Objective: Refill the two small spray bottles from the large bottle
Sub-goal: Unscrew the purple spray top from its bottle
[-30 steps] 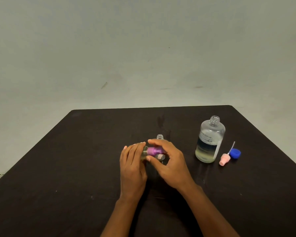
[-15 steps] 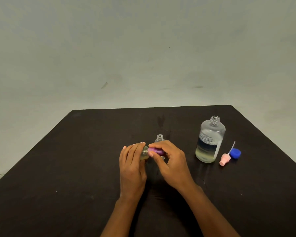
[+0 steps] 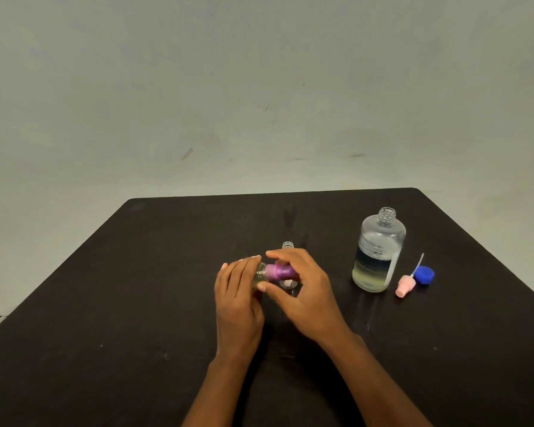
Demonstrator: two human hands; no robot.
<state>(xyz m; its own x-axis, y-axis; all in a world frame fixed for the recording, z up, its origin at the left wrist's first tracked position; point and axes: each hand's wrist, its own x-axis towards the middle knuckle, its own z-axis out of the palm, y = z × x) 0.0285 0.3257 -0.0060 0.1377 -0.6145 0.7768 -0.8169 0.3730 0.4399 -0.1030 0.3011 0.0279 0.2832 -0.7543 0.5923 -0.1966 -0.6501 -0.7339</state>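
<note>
Centre of frame: my left hand (image 3: 238,303) grips the first small bottle (image 3: 259,275), tipped on its side, with pale liquid showing inside. My right hand (image 3: 305,294) pinches the purple sprayer (image 3: 279,271) at its neck. I cannot tell whether I am tightening or loosening it.

Just behind my hands: second small bottle (image 3: 288,245), upright, neck open, fill hidden.

Right of frame: large bottle (image 3: 379,251), upright on the worktop (image 3: 136,303), uncapped, partly full of yellowish liquid. Lower right of it: pink sprayer (image 3: 405,285) with tube, just beside the blue cap (image 3: 425,274).

Status, my judgement: the first bottle looks filled. Left to do: settling the second bottle's fill, fitting its pink sprayer and recapping the large bottle.
</note>
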